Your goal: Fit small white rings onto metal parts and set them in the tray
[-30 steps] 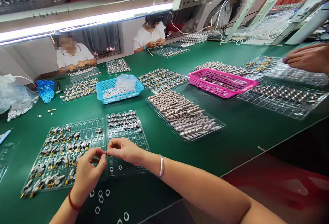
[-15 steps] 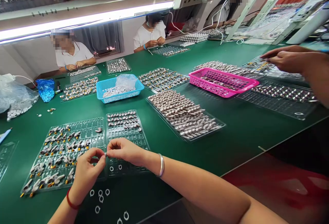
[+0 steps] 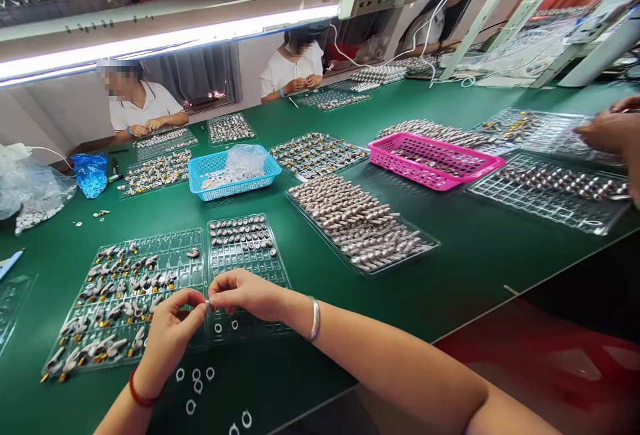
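My left hand (image 3: pixel 176 323) and my right hand (image 3: pixel 241 294) meet fingertip to fingertip above the inner edges of two clear trays. Both are closed in a pinch on one small whitish piece (image 3: pixel 208 303), mostly covered by the fingers, so its kind cannot be made out. Under and left of my left hand lies a tray (image 3: pixel 173 243) of grey-white stemmed earbud shells (image 3: pixel 120 285) with orange tabs. Beneath my right hand is a narrower tray (image 3: pixel 260 268) with rows of small dark-and-white oval parts (image 3: pixel 240 232). White rings (image 3: pixel 196 375) lie scattered on the table below my hands.
A full tray of stemmed parts (image 3: pixel 360 222) lies to the right, before a pink basket (image 3: pixel 435 162). A blue basket (image 3: pixel 235 175) holds white pieces and a plastic bag. A co-worker's hand (image 3: pixel 613 125) is at the right edge. Two people in white sit across the green table (image 3: pixel 320 328).
My two hands stay pinched together in nearly the same place. At the right, the co-worker's hands have drawn back toward the edge, uncovering more of the trays there.
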A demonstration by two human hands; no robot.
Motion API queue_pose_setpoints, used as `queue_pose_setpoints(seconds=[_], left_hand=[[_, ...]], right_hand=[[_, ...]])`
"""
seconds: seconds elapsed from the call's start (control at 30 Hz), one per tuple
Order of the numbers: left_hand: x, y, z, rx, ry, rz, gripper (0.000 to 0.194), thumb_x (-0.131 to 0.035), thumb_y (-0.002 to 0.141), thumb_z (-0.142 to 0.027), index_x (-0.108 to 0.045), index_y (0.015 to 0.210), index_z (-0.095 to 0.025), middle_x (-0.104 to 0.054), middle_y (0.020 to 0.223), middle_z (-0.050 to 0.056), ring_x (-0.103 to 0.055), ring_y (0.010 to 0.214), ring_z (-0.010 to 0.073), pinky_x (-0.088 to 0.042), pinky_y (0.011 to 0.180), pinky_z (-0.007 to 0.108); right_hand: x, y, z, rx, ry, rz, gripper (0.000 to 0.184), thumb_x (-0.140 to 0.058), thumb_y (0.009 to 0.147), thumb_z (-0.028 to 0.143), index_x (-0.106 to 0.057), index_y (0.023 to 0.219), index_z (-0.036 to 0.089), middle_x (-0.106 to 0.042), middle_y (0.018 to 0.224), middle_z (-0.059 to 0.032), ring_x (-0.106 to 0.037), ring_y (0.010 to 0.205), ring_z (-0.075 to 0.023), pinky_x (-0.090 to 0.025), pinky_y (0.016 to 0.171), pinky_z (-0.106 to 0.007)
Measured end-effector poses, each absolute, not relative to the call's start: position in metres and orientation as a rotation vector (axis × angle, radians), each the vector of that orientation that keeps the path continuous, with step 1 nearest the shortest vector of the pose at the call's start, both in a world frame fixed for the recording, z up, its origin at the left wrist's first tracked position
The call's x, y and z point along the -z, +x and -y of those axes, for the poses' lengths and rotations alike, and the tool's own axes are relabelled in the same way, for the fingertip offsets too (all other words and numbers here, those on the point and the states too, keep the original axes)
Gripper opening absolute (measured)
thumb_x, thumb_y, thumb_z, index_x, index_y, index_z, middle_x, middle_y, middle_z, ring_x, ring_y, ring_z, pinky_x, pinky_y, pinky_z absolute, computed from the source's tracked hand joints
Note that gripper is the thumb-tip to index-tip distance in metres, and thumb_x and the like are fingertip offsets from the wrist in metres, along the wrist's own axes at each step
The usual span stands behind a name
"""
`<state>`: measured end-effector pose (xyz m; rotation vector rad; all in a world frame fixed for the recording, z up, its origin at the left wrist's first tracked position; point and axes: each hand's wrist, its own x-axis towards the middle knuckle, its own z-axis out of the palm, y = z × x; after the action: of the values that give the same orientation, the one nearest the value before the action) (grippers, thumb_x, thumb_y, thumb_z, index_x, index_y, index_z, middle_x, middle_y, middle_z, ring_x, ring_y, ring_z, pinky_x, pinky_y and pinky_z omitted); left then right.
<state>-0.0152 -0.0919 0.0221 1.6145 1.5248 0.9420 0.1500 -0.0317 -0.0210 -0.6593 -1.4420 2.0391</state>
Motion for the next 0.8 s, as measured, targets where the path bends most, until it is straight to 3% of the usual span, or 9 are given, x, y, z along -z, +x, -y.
queue_pose_setpoints(seconds=[0.33,0.47,0.6,0.67,0.77,0.8], left_hand=[[-0.016,-0.019,0.090,-0.841,1.632,-1.516,0.021,-0.057,0.078,-0.037,-0.059,0.069,-0.018,-0.054,0.063,-0.002,-0.046,0.053,0.0120,-0.037,0.048,0.022],[-0.019,-0.029,0.089,-0.691,1.724,-1.473,0.014,-0.052,0.079,-0.029,-0.056,0.069,-0.020,-0.050,0.062,-0.004,-0.043,0.053,0.0118,-0.034,0.049,0.022],[-0.027,-0.039,0.091,-0.403,1.878,-1.369,0.022,-0.058,0.072,-0.021,-0.051,0.051,-0.020,-0.044,0.051,-0.006,-0.040,0.048,0.0111,-0.028,0.046,0.022],[-0.029,-0.042,0.091,-0.318,1.951,-1.372,0.027,-0.061,0.070,-0.021,-0.047,0.047,-0.020,-0.043,0.050,-0.007,-0.040,0.048,0.0112,-0.028,0.045,0.022],[-0.026,-0.044,0.087,-0.295,2.047,-1.427,0.006,-0.061,0.067,-0.016,-0.059,0.066,-0.021,-0.058,0.071,-0.004,-0.053,0.057,0.0131,-0.039,0.054,0.023],[-0.023,-0.044,0.085,-0.298,2.076,-1.455,0.012,-0.059,0.068,-0.014,-0.062,0.076,-0.022,-0.061,0.080,-0.002,-0.056,0.061,0.0138,-0.042,0.058,0.024]], right_hand=[[0.018,0.152,0.031,-2.056,-0.633,1.503,0.034,-0.074,0.067,0.045,-0.060,0.072,0.014,-0.055,0.069,0.0021,-0.045,0.060,-0.0076,-0.036,0.057,-0.022],[0.012,0.161,0.022,-2.000,-0.621,1.632,0.028,-0.070,0.072,0.040,-0.061,0.075,0.014,-0.058,0.072,0.0003,-0.050,0.063,-0.0096,-0.042,0.060,-0.024],[0.009,0.167,0.013,-1.709,-0.751,1.795,0.008,-0.064,0.078,0.021,-0.059,0.073,0.016,-0.061,0.078,-0.0016,-0.056,0.080,-0.0156,-0.045,0.079,-0.031],[0.011,0.162,0.017,-1.507,-0.857,1.853,0.014,-0.063,0.076,0.012,-0.055,0.066,0.017,-0.062,0.084,-0.0035,-0.056,0.093,-0.0198,-0.041,0.090,-0.036],[0.019,0.149,0.034,-1.279,-0.958,1.924,0.019,-0.061,0.076,0.008,-0.050,0.064,0.018,-0.063,0.097,-0.0089,-0.051,0.112,-0.0272,-0.033,0.101,-0.045],[0.023,0.146,0.041,-1.221,-0.981,1.943,0.017,-0.060,0.077,0.008,-0.051,0.067,0.018,-0.063,0.105,-0.0112,-0.049,0.118,-0.0292,-0.029,0.104,-0.049]])
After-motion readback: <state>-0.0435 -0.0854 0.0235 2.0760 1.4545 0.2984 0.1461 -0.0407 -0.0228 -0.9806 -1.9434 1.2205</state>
